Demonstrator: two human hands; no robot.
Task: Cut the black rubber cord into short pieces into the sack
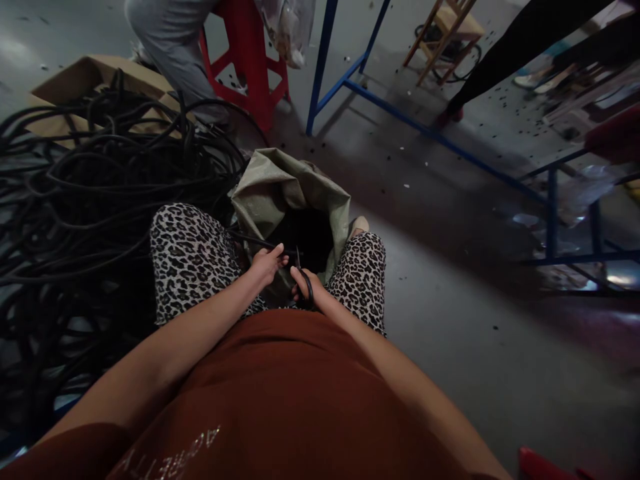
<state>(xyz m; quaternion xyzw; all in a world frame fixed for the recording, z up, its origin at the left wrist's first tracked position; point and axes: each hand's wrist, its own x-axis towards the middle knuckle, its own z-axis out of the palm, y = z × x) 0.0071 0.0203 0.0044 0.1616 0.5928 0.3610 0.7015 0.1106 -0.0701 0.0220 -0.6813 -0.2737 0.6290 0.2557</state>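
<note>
Between my knees stands a grey-green woven sack (pixel 265 193), its mouth open and its inside dark. My left hand (pixel 269 264) is closed around a thin black rubber cord (pixel 250 239) that runs in from the left, the thumb lying along it. In my right hand (pixel 309 287) is a pair of scissors (pixel 309 288) with black handle loops; the blades point up, close to the end of the cord. Whether the blades touch the cord I cannot tell. Both hands are just over the near side of the sack's mouth.
A large tangled heap of black cord (pixel 100 180) lies at my left, partly over a cardboard box (pixel 90 77). Ahead are a red plastic stool (pixel 245 60) and a seated person's grey trouser leg (pixel 175 47). A blue metal frame (pixel 395 110) stretches to the right.
</note>
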